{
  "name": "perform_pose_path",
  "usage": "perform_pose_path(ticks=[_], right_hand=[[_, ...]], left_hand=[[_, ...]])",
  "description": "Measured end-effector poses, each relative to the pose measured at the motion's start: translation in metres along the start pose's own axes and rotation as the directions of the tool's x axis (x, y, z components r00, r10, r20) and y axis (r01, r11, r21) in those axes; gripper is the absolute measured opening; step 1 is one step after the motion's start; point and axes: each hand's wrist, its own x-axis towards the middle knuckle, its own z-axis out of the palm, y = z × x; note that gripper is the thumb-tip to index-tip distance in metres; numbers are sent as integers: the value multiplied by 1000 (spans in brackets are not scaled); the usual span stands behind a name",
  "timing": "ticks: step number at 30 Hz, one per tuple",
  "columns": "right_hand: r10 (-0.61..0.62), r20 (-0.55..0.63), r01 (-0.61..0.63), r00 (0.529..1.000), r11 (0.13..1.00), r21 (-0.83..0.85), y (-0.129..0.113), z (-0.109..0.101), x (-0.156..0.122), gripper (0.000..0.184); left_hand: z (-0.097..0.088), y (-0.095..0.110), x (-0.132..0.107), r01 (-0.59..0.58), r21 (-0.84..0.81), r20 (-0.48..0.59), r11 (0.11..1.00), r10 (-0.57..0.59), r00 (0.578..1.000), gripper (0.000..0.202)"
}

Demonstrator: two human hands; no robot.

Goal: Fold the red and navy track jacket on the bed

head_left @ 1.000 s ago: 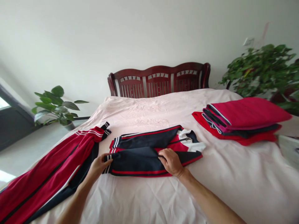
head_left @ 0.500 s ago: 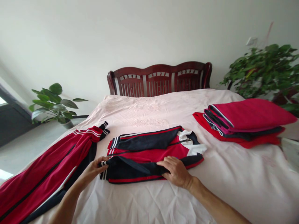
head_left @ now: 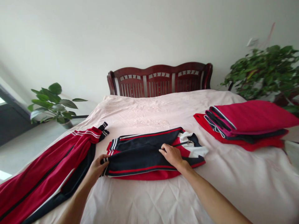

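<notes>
A red, navy and white zip jacket (head_left: 140, 158) lies on the bed, its white collar to the right. Both navy sleeves lie lengthwise over the red front. My left hand (head_left: 99, 165) pinches the striped cuff of the near sleeve at the jacket's left end. Near the collar, my right hand (head_left: 171, 154) is closed on the upper part of that same sleeve, its fingertips partly hidden. A strip of the red body shows below the sleeve along the near side.
Another red and navy jacket (head_left: 44, 168) is spread out at the left. A stack of folded clothes (head_left: 254, 116) sits at the right. Beyond the pale pink sheet (head_left: 144, 113) stands a dark wooden headboard (head_left: 158, 79), with potted plants (head_left: 52, 104) on either side.
The near sleeve has moved away from me onto the jacket's front, covering most of the red there. My right hand moved slightly farther off with it; my left hand kept the cuff.
</notes>
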Motion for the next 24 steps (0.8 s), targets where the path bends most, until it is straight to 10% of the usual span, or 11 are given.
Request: perform_pose_path(ticks=[15,22,24], right_hand=[[-20,0,20,1000,1000,24,7,-8,-5,21],[-235,-28,237,972,963,129,-16,-35,-23,48],[-362,32,351,932,920,174,-29,-34,-32,60]], left_hand=[[4,-11,7,-52,408,-110,911,105,988,40],[-2,45,-18,-132,849,-78,512,367,927,29],[0,65,-19,-143,796,-100,588,362,927,22]])
